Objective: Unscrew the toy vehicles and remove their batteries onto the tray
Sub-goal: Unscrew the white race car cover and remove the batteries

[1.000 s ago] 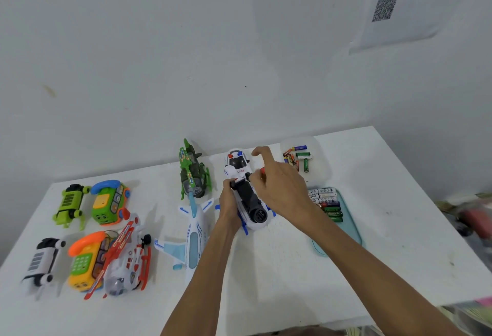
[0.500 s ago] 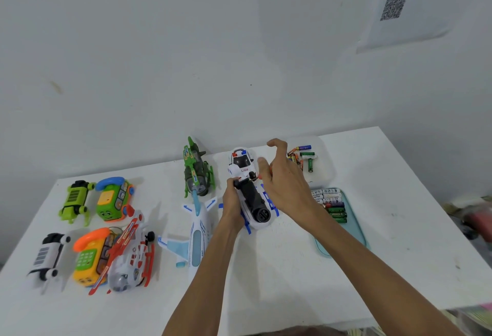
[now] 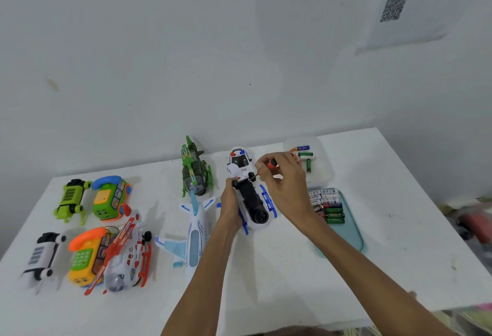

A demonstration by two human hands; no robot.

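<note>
Helicopter (image 3: 252,202) near table (image 3: 266,277) far edge; right hand (image 3: 287,189) pinches screwdriver (image 3: 271,163).

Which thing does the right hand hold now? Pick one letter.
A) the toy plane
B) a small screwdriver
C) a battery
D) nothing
B: the right hand pinches a small screwdriver by its orange and black handle, with the tip at the upturned toy that the left hand grips.
</note>
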